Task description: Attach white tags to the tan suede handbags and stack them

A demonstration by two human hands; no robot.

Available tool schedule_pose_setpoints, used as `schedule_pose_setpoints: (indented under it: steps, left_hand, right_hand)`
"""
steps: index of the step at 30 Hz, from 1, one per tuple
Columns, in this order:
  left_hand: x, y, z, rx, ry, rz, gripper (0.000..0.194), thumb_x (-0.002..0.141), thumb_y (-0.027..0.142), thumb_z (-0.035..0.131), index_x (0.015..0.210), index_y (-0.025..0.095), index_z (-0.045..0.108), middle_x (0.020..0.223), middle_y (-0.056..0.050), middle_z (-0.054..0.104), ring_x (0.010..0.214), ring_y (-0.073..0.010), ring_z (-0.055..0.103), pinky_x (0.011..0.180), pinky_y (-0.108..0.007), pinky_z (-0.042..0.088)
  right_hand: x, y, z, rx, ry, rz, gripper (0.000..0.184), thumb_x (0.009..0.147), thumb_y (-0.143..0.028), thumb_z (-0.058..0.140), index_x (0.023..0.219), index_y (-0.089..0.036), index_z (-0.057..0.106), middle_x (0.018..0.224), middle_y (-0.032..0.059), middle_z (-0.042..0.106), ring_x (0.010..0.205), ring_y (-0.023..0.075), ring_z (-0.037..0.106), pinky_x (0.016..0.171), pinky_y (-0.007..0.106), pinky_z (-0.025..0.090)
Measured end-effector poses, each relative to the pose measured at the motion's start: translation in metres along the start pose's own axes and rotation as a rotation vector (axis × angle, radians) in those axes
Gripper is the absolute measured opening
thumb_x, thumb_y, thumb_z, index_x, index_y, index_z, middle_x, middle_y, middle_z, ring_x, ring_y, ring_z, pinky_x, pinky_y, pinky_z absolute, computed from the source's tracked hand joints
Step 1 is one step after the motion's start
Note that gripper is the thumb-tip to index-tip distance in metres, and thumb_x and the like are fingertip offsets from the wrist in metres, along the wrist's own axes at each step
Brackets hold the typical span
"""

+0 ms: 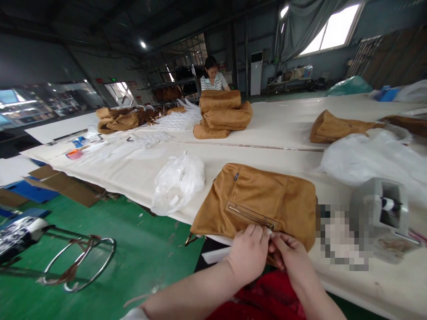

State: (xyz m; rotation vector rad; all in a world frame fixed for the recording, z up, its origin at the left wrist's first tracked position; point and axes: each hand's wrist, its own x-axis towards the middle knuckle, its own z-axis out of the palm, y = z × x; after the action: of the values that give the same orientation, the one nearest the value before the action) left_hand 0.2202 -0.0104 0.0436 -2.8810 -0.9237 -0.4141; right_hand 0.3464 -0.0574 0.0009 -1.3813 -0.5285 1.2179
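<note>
A tan-brown bag [256, 186] lies flat on the cream-covered table in front of me, with a zipped pocket [253, 215] and a small dark label [236, 176] on its face. At its near edge, just below the pocket zip, my left hand [250, 251] and my right hand [290, 253] meet with fingers closed in a pinch. A small whitish bit shows between the fingertips, too small to name. Brown material hangs beneath my right fingers. A metal clasp [191, 240] sticks out at the bag's left corner.
Crumpled clear plastic [178, 182] lies left of the bag. On the right stand a grey tape dispenser [380, 209] and more plastic [376, 155]. Stacked brown bags [223, 113] sit across the table [283, 115], before a person [215, 80]. A stool [80, 262] stands on the green floor.
</note>
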Motion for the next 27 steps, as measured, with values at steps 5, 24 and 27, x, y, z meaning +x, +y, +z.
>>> schedule_pose_setpoints:
  steps: [5,24,27]
  left_hand:
    - [-0.010,0.010,0.008,0.178,-0.005,0.030,0.043,0.092,0.017,0.050,0.131,-0.001,0.047,0.104,-0.014,0.061,0.086,-0.0218,0.058,0.061,-0.030,0.053]
    - [0.007,-0.027,-0.014,-0.546,-0.482,-0.173,0.031,0.096,0.027,0.029,0.087,0.019,0.057,0.086,-0.006,0.064,0.082,-0.0192,0.059,0.076,-0.029,0.044]
    - [0.007,-0.035,0.003,-0.667,-0.468,-0.188,0.031,0.095,0.029,0.028,0.080,0.020,0.054,0.081,-0.003,0.061,0.079,-0.0175,0.055,0.075,-0.027,0.041]
  right_hand:
    - [0.000,0.003,0.001,0.065,0.005,-0.004,0.051,0.066,-0.063,0.073,0.053,-0.018,0.053,0.032,-0.0057,0.040,0.028,0.0049,0.029,0.032,0.018,0.018]
    - [-0.007,0.014,0.008,-0.128,-0.038,-0.149,0.060,0.070,-0.077,0.059,0.064,-0.018,0.060,0.047,-0.0021,0.053,0.031,0.0064,0.034,0.033,0.020,0.024]
    - [-0.012,-0.012,-0.013,-0.371,0.016,-0.297,0.052,0.082,-0.068,0.053,0.065,-0.019,0.063,0.052,0.0010,0.060,0.042,0.0123,0.050,0.044,0.023,0.039]
